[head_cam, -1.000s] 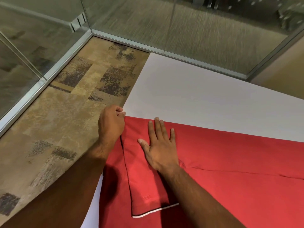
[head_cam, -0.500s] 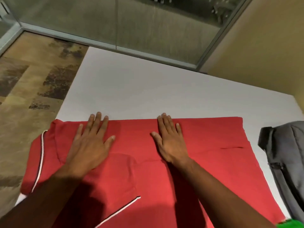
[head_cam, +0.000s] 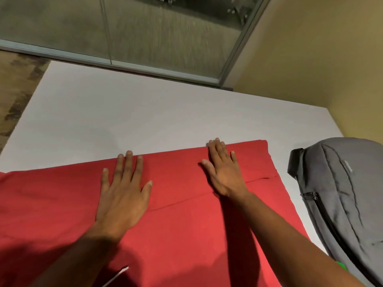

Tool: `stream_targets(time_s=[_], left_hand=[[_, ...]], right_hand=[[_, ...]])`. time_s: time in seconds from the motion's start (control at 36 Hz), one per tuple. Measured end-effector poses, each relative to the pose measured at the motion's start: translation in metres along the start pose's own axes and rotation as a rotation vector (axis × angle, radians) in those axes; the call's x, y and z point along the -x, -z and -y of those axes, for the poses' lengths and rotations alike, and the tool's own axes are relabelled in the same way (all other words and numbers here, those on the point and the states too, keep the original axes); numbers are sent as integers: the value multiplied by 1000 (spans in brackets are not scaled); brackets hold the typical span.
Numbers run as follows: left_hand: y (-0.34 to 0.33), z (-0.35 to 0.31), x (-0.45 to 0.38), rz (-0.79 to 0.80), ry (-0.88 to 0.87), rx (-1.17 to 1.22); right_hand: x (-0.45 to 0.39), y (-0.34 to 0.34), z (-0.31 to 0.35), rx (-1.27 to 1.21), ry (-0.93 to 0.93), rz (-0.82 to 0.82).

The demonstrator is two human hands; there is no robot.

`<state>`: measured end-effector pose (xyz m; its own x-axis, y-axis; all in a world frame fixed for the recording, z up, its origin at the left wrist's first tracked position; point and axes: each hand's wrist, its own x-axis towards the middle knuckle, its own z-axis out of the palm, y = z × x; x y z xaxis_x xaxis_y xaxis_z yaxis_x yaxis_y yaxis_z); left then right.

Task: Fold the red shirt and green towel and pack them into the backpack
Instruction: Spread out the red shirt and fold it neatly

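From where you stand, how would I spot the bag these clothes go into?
Start at the white table with the red shirt spread on it under both flat hands. Look past the shirt's right edge: the backpack lies there on the table's right end. It is the only grey thing, with a dark zipper along its side.

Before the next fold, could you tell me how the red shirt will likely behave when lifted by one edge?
The shirt lies flat, creased under the left hand and right hand, so it probably droops limply. It looks thin, likely light. Its folds may slip open unless supported.
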<state>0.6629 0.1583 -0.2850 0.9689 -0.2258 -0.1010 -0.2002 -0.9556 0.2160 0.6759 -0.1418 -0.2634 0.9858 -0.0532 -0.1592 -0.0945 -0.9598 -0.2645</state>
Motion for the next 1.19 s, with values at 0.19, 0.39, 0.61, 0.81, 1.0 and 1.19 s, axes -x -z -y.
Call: stream_targets(time_s=[0.19,0.39,0.61,0.81,1.0,1.19], left_hand=[[2,11,3,-17,-25,3],[3,10,5,-11,-24,-3],[4,9,5,-21,-26,-9],[3,9,5,-24,-23,-28],[2,8,5,-35,-23,-20],[4,8,4,-18,-16,-2]], right_hand=[[3,18,-84,39,-224,-36],[2,25,-70,61,-194,-62],[4,3,-8,73,287,57],[0,14,-62,78,50,35],[-1,34,-120,97,-203,21],[-5,35,-114,122,-307,7]])
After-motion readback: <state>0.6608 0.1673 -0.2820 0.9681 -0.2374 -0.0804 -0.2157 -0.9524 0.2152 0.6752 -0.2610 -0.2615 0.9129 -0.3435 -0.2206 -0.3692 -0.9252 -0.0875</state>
